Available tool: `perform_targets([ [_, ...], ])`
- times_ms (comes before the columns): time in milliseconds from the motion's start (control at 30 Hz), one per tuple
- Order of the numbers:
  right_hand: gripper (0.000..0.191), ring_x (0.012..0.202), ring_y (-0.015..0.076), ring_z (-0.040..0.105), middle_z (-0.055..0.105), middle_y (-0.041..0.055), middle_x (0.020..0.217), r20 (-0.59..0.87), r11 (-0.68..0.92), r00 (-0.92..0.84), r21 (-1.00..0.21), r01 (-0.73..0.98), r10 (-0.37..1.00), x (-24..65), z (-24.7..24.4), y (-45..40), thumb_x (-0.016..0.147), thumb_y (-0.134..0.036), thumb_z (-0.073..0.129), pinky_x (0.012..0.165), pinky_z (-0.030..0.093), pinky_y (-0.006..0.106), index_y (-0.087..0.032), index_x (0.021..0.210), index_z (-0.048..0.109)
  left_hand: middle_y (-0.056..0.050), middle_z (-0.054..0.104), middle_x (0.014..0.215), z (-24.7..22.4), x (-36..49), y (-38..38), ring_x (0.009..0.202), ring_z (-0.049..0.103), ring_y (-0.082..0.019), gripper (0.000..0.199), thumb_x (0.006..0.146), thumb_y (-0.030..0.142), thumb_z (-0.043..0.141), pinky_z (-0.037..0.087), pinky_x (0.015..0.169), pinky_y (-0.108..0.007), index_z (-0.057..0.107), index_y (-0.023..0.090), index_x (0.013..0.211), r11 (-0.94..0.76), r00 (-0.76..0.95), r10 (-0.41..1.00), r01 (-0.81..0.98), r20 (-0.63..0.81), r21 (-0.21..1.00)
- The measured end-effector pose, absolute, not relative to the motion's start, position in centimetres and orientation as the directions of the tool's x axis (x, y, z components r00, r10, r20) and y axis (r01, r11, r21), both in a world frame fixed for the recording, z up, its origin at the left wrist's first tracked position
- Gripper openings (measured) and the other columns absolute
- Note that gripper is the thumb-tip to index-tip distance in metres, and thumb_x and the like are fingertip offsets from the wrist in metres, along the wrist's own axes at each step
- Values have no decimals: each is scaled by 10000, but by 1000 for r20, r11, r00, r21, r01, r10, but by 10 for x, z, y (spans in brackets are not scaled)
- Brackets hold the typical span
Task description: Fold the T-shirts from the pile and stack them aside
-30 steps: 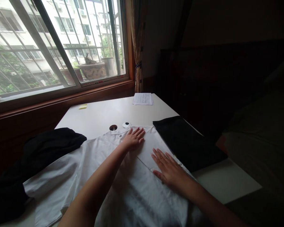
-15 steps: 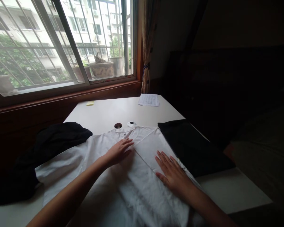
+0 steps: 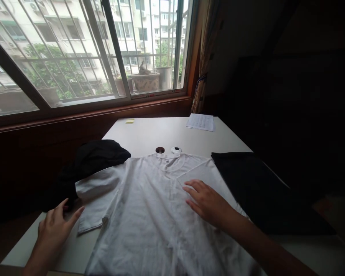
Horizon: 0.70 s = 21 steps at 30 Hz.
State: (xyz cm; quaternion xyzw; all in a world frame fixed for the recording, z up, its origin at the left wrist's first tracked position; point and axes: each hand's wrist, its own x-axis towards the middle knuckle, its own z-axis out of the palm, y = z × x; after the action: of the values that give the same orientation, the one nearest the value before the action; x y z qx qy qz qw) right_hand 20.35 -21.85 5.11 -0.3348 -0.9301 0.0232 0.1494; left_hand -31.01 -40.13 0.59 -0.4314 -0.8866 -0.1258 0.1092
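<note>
A white T-shirt point(image 3: 149, 203) lies flat on the white table point(image 3: 158, 132), its collar at the far end. Its left sleeve point(image 3: 100, 193) is spread outward, while the right side shows a folded layer with a slanting edge. My left hand point(image 3: 53, 230) is open beside the cuff of that left sleeve, thumb and fingers apart, holding nothing. Over the shirt's right half is my right hand point(image 3: 208, 201), open with fingers loosely spread. Whether its fingertips touch the fabric I cannot tell.
Crumpled black cloth point(image 3: 100, 155) sits at the left, and a flat black garment point(image 3: 261, 191) at the right. Past the collar are a brown round item point(image 3: 160, 150) and a white roll point(image 3: 176, 150). Papers point(image 3: 200, 122) and a yellow note point(image 3: 130, 121) lie farther back, below a barred window.
My left hand has left the shirt near the collar and moved left to beside the left sleeve. My right hand has shifted slightly on the right half. The view has turned left.
</note>
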Motion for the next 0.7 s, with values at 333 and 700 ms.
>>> perform_targets([
  [333, 560, 1461, 293, 391, 417, 160, 1585, 298, 948, -924, -279, 155, 239, 15, 35, -204, 995, -434, 535, 1194, 347, 454, -135, 1467, 497, -76, 679, 924, 23, -259, -384, 802, 706, -300, 753, 723, 624, 638, 546, 642, -364, 459, 182, 1307, 628, -774, 633, 515, 2, 584],
  [700, 623, 1524, 285, 263, 321, 136, 1638, 218, 926, -953, -357, 122, 209, -20, 0, -216, 1034, -517, 398, 1246, 196, 495, -165, 1548, 398, -7, 613, 943, 64, -258, -379, 846, 656, -212, 712, 789, 545, 727, 571, 755, -344, 499, 233, 1387, 193, -763, 544, 519, 349, 833],
])
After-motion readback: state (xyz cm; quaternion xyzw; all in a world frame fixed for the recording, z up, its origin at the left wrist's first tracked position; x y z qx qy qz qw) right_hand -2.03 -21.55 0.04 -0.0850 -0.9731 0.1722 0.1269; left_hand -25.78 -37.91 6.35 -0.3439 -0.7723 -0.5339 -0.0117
